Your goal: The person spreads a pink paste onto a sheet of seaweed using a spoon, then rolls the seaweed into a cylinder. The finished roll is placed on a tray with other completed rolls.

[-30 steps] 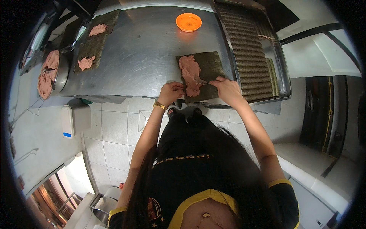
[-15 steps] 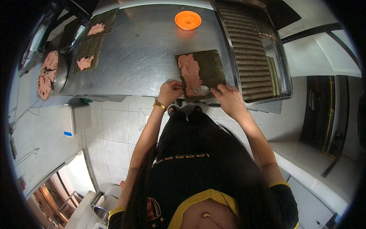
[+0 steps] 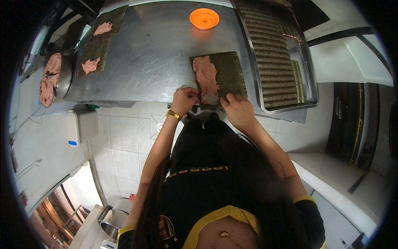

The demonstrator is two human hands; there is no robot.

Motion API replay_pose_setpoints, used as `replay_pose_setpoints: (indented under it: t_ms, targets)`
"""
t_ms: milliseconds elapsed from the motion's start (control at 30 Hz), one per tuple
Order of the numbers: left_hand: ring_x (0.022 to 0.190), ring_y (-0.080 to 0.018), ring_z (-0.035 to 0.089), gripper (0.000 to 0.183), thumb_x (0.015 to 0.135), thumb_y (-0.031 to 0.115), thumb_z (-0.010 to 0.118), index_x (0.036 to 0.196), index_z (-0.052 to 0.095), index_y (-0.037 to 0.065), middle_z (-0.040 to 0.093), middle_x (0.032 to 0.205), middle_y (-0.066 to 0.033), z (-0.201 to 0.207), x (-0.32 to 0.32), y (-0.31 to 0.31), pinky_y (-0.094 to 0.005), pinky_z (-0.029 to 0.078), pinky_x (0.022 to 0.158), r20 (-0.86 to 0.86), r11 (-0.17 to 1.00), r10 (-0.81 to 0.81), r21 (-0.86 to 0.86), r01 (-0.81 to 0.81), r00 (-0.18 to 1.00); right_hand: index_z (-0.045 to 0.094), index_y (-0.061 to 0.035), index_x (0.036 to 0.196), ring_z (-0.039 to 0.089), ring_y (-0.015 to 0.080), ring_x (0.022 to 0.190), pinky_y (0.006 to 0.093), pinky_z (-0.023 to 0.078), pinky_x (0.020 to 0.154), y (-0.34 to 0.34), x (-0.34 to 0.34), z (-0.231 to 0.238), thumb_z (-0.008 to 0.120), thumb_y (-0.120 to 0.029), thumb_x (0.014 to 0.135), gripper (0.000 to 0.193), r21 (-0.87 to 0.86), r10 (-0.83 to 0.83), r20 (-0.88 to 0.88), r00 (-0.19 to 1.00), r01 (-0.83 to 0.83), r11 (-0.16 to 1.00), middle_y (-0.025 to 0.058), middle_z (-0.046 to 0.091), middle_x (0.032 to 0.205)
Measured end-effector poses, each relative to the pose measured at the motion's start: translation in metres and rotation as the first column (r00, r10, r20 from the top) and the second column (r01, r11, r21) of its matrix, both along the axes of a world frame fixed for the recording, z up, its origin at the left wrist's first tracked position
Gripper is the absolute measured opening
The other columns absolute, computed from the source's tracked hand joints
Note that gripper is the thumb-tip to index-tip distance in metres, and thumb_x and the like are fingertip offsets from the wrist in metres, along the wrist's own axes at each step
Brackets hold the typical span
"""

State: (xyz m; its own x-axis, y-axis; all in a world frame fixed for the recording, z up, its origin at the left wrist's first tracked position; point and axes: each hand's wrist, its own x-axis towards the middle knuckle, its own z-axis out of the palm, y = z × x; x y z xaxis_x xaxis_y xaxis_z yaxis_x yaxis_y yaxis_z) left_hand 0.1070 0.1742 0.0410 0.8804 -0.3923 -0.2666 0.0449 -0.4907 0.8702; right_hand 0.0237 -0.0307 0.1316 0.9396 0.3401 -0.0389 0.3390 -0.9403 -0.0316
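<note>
A dark green nori sheet [image 3: 231, 74] lies at the near edge of the steel table, with a long strip of pink meat paste [image 3: 206, 74] along its left half. My right hand [image 3: 239, 110] is closed on a spoon, mostly hidden by the fingers; the spoon's bowl [image 3: 212, 99] rests on the near end of the paste. At the sheet's near left edge, my left hand [image 3: 185, 101] has its thumb and fingers pinched together, apparently on the sheet's border.
A metal tray [image 3: 261, 99] of several nori rolls [image 3: 275, 62] stands on the right. An orange bowl [image 3: 204, 19] sits at the back of the steel table [image 3: 137, 54]. On the left are more nori sheets [image 3: 89, 54] with paste and a metal bowl [image 3: 64, 79] of pink paste.
My right hand has moved left with the spoon, and the spoon's bowl now sits further onto the paste strip. My left hand stays at the sheet's edge.
</note>
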Motion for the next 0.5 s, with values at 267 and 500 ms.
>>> replay_pose_setpoints:
  t_ms: [267,500]
  targets:
    - [0.067,-0.0161,0.069,0.022,0.077,0.012,0.066,0.096,0.068,0.0,0.07,0.08,-0.0125,0.004,-0.002,-0.003,-0.028,0.054,0.061,0.036,0.998,0.024,0.049,-0.026,0.999,0.062,-0.0024,0.083,0.061,0.0254,0.079,0.0387,0.05,0.066,0.003,-0.003,-0.001,0.054,-0.012,0.077,0.014,-0.027,0.034,-0.046,0.998,-0.036,0.999,0.01,0.056,0.082]
    - [0.073,-0.0183,0.069,0.022,0.073,0.012,0.067,0.092,0.07,0.004,0.071,0.079,-0.0107,0.006,-0.003,-0.006,-0.0292,0.054,0.066,0.039,0.996,0.055,0.069,-0.057,0.998,0.063,-0.0038,0.102,0.059,0.0263,0.083,0.0386,0.049,0.071,-0.008,-0.004,0.001,0.051,-0.007,0.078,0.027,0.038,0.068,-0.141,0.988,-0.063,0.997,0.0086,0.055,0.087]
